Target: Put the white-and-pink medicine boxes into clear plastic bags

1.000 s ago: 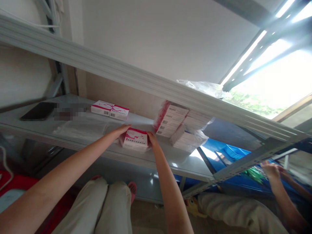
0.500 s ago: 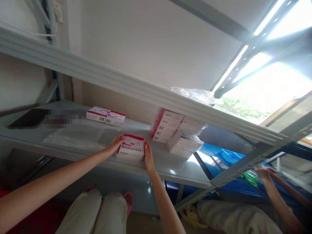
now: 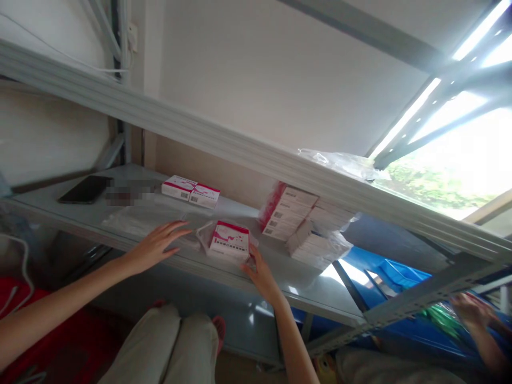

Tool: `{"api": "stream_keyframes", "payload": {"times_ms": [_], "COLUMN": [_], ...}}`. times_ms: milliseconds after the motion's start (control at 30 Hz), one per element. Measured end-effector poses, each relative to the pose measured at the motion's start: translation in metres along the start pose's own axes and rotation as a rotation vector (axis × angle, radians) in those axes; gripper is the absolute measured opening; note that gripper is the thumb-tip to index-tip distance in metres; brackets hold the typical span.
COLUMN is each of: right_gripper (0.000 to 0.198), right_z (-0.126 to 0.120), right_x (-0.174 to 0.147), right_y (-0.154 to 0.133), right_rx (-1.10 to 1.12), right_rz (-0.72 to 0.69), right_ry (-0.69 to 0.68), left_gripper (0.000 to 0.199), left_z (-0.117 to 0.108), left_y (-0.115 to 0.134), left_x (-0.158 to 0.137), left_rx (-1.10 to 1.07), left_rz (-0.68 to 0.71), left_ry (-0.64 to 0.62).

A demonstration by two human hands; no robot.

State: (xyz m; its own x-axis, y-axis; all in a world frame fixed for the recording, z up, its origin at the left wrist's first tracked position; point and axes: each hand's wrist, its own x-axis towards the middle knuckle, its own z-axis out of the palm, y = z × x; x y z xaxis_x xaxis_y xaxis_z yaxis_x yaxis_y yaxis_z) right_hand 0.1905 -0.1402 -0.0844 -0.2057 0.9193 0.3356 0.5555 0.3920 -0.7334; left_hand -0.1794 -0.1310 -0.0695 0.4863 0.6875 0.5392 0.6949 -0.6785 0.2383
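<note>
A white and pink carton (image 3: 229, 240) lies on the grey shelf (image 3: 280, 277), on top of a clear plastic bag (image 3: 204, 234). My right hand (image 3: 260, 271) is at the carton's right side, fingers apart, the fingertips close to its edge; whether they touch it I cannot tell. To the left, my left hand (image 3: 157, 246) hovers over the shelf with its fingers stretched out and nothing in them. Below that hand, flat clear plastic bags (image 3: 132, 220) lie spread on the shelf.
Two similar cartons (image 3: 191, 192) stand at the back, with a dark phone or tablet (image 3: 86, 190) to their left. Plastic-wrapped stacks of cartons (image 3: 290, 212) stand right of centre. A metal beam (image 3: 224, 144) crosses above. At far right, another person's hands (image 3: 472, 309) hold green plastic.
My left hand has let go of the carton and moved left toward the flat bags. My right hand has loosened at the carton's side. The camera view has shifted slightly.
</note>
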Motion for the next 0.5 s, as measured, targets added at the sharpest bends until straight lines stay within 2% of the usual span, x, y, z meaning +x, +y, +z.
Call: {"api": "stream_keyframes", "payload": {"times_ms": [100, 200, 267, 367, 500], "right_gripper": [0.061, 0.063, 0.069, 0.082, 0.093], "right_z": [-0.012, -0.013, -0.008, 0.002, 0.008], "right_x": [0.017, 0.040, 0.055, 0.073, 0.081], "right_y": [-0.010, -0.023, -0.029, -0.029, -0.023], "right_rx": [-0.135, -0.139, -0.126, -0.132, -0.086], "right_rz": [-0.056, -0.170, -0.196, -0.157, -0.118], "right_ry": [-0.006, -0.095, -0.159, -0.220, -0.260], "left_gripper": [0.038, 0.037, 0.039, 0.041, 0.037], "left_z": [-0.017, -0.022, -0.024, -0.026, -0.029], "left_y": [-0.047, -0.076, -0.082, -0.082, -0.085], "left_x": [-0.020, -0.036, -0.039, -0.036, -0.033], "left_rx": [0.149, 0.250, 0.287, 0.319, 0.355], "left_rz": [0.011, 0.068, 0.099, 0.127, 0.142], "left_ry": [-0.030, -0.046, -0.049, -0.051, -0.052]}}
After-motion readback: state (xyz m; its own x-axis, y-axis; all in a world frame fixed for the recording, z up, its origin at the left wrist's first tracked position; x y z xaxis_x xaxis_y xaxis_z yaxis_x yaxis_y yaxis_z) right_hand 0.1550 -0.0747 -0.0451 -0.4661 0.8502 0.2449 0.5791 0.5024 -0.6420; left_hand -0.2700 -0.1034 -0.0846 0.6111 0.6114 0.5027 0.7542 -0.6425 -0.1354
